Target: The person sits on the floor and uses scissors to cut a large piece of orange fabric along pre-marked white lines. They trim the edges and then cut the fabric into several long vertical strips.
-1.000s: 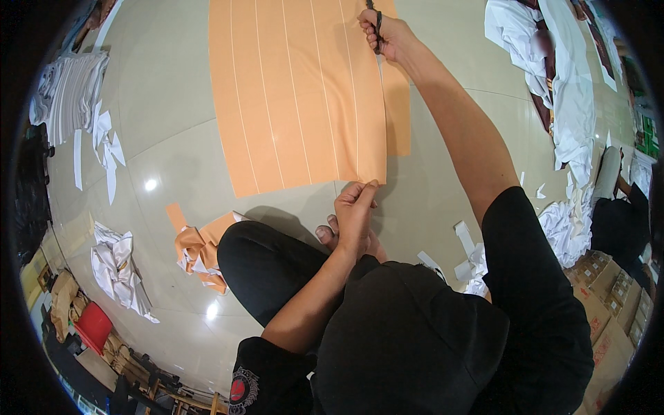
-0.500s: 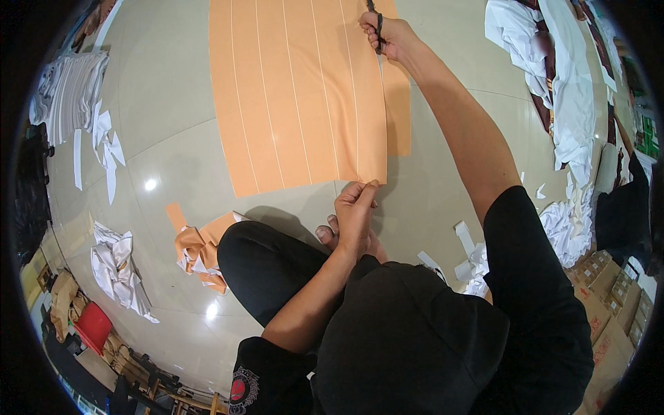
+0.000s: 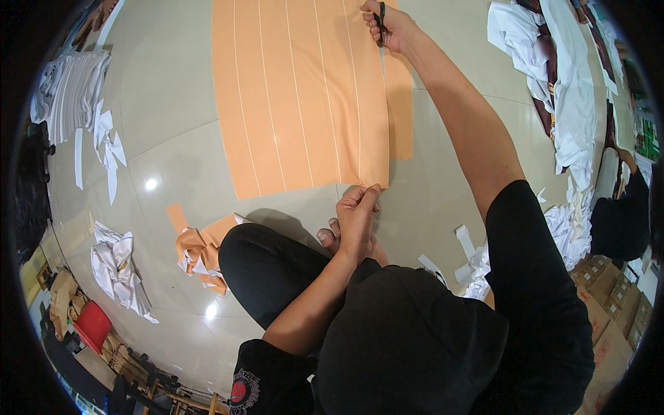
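A large orange fabric sheet point(image 3: 277, 104) with white parallel lines lies on the tiled floor in front of me. My left hand point(image 3: 357, 211) pinches its near right corner between thumb and fingers. At the far end of the right edge, my right hand point(image 3: 389, 29) is closed around the black handles of a pair of scissors point(image 3: 380, 24). The scissor blades are not clearly visible. Under the sheet's right edge, another orange strip point(image 3: 401, 117) sticks out. Slight ripples run through the sheet toward the pinched corner.
Crumpled orange and white scraps point(image 3: 200, 250) lie left of my bent knee, with a white cloth bundle point(image 3: 117, 266) farther left. A stack of folded white cloth point(image 3: 72, 90) sits far left. White fabric point(image 3: 570, 83) and cardboard boxes point(image 3: 609, 304) line the right, where another person's dark sleeve point(image 3: 622, 218) shows.
My right hand with the scissors has shifted slightly farther along the sheet's right edge. My left hand keeps its pinch on the corner. At the right, the other person's arm has moved a little.
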A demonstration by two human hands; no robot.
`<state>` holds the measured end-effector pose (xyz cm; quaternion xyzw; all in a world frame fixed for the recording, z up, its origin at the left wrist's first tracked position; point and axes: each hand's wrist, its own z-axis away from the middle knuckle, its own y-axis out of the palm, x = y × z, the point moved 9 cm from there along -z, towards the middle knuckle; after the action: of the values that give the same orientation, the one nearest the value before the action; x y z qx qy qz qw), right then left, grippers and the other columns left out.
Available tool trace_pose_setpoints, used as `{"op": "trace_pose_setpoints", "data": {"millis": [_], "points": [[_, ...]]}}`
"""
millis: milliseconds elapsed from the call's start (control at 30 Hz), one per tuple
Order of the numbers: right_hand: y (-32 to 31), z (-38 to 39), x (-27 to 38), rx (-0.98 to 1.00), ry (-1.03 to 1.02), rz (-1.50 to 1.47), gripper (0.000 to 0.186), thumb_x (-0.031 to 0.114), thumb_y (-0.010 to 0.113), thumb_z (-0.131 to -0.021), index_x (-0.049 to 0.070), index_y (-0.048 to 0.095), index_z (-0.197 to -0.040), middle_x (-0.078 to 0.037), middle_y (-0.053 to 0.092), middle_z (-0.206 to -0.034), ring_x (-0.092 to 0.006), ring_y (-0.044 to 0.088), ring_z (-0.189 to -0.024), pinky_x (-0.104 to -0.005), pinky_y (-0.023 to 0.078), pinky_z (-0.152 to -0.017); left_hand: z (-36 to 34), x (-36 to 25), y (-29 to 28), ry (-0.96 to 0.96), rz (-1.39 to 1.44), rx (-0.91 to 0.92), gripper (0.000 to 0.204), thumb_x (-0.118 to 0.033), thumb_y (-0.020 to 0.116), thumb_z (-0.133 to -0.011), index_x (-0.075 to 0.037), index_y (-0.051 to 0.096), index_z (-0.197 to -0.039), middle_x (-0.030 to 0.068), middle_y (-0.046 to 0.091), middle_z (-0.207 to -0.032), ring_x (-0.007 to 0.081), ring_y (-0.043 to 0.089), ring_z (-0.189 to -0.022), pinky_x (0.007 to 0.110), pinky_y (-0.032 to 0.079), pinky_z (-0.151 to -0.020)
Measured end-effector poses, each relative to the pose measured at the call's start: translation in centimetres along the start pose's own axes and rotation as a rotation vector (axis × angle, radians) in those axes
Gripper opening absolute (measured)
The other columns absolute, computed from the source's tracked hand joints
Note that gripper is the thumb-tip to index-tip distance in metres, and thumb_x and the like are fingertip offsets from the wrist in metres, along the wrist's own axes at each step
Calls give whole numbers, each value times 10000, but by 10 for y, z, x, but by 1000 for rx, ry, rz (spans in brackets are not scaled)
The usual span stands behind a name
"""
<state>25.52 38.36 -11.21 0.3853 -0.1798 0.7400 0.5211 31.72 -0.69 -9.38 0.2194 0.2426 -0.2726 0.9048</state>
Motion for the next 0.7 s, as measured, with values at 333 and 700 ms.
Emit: {"op": "trace_pose_setpoints", "data": {"millis": [333, 700], "points": [[1, 7, 3, -52, -29, 37, 272, 283, 697, -843, 178, 538, -649, 41, 477, -561, -100, 401, -465, -269, 348, -447, 1, -1, -1, -14, -18, -4, 157, -204, 688, -919, -87, 691, -814, -65, 500, -618, 12, 340, -491, 199, 220, -454], [1, 9, 4, -52, -55, 32, 256, 238, 685, -879, 140, 566, -675, 21, 498, -577, -105, 421, -481, -285, 360, -448, 0, 1, -1, 8, -10, 4, 175, -205, 684, -921, -93, 677, -787, -69, 492, -617, 13, 341, -502, 202, 219, -462]]}}
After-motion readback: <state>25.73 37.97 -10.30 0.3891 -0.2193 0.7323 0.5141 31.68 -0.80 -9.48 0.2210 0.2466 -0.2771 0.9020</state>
